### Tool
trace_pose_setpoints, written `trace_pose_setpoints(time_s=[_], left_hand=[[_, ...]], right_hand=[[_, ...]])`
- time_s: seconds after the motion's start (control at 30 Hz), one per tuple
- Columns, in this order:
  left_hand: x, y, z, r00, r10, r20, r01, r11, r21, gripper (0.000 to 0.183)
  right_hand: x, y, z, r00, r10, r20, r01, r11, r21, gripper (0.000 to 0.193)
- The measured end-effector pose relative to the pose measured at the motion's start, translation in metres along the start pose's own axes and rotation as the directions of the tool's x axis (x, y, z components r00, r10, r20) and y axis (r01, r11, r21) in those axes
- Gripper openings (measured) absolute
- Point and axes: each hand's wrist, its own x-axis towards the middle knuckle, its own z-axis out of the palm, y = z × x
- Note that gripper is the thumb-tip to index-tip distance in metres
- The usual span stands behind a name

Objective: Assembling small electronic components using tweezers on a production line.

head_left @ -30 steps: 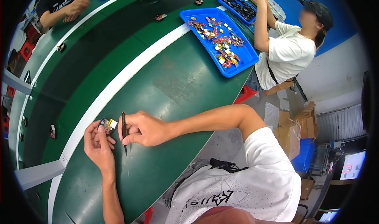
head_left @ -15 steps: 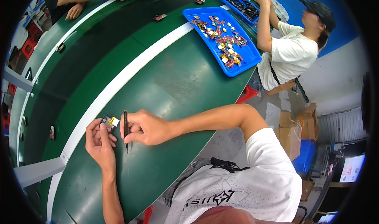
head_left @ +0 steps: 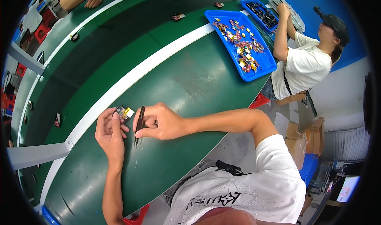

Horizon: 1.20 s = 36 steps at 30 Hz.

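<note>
My left hand [head_left: 112,135] is closed on a small dark electronic device [head_left: 120,110], held by its edge between thumb and fingers just above the green table. A white and yellow piece [head_left: 127,113], perhaps a battery, shows on the device's right side. Black tweezers [head_left: 140,118] are gripped in my right hand [head_left: 164,122], their thin tips pointing down toward me and away from the device. The right fingertips are close beside the white piece; whether they touch it I cannot tell.
A blue tray [head_left: 260,76] of small red, yellow and white parts lies far right. Behind it a second blue tray [head_left: 274,27] holds black parts, near a co-worker [head_left: 309,62]. Beyond the white rail [head_left: 149,65], a green conveyor belt [head_left: 152,36] carries several small devices.
The whole view has shifted and turned slightly. My hands keep nearly the same pose around the device and tweezers. A far co-worker's outstretched arm at the upper left has drawn back.
</note>
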Motion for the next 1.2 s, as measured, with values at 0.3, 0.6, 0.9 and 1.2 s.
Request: trace_pose_setpoints(time_s=[0.3, 0.6, 0.9, 1.2], left_hand=[[-0.001, 0.001, 0.001, 1.000, -0.005, 0.011, 0.005, 1.000, 0.013, 0.018], [-0.001, 0.002, 0.004, 1.000, -0.012, 0.020, 0.012, 1.000, 0.017, 0.019], [-0.001, -0.003, 0.001, 0.998, -0.017, -0.061, 0.014, 0.999, -0.042, 0.020], [-0.030, 0.000, 0.001, 0.995, -0.014, -0.095, 0.010, 0.999, -0.042, 0.017]], right_hand=[[0.000, 0.004, 0.000, 1.000, -0.008, -0.007, 0.008, 1.000, 0.004, 0.014], [-0.002, 0.000, -0.003, 1.000, -0.005, 0.004, 0.005, 1.000, -0.010, 0.013], [-0.001, -0.001, -0.001, 0.999, -0.038, 0.027, 0.038, 0.999, 0.000, 0.014], [-0.001, -0.003, -0.007, 0.969, -0.185, -0.166, 0.162, 0.976, -0.143, 0.017]])
